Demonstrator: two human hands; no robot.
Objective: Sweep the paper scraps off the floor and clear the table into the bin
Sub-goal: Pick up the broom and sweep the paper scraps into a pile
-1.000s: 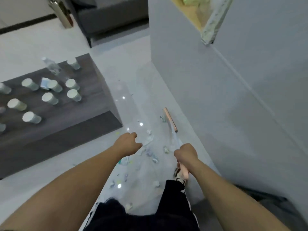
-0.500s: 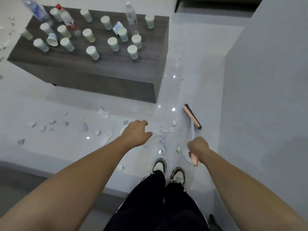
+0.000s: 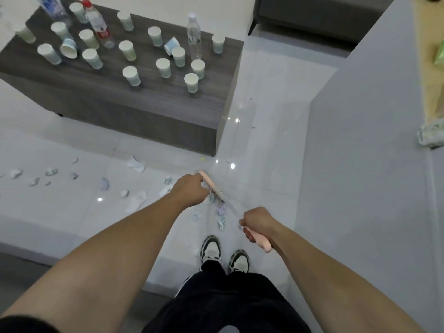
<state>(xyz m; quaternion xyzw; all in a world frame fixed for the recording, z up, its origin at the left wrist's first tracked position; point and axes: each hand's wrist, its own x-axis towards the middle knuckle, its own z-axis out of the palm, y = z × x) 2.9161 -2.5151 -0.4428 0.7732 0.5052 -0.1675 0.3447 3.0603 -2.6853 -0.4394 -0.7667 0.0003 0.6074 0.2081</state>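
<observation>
Right hand (image 3: 257, 223) grips the pink handle end of the broom (image 3: 230, 209), fingers curled around it; handle tip sticks out below the fist toward 5 o'clock. The broom's pink head sits on the floor (image 3: 264, 145) at about 11 o'clock from that hand, partly hidden behind the left hand.

Left hand (image 3: 191, 189) hangs over the floor right in front of the broom head, fingers loosely curled, holding nothing visible. Contact with the broom head: cannot tell.

Paper scraps (image 3: 137, 163) lie scattered on the floor from 9 o'clock of the left hand out to the frame's left edge, plus a small cluster just beside the broom head and between the two hands.

Dark wood table (image 3: 156, 102) sits at 11–12 o'clock, still loaded: many paper cups (image 3: 131, 75) standing, a couple on their sides, and water bottles (image 3: 194, 36) upright near the far edge.

Grey wall (image 3: 360, 164) runs along the right side at 2–3 o'clock. Sneakers (image 3: 211, 247) and black trousers show at 6 o'clock, just below the scrap cluster.
</observation>
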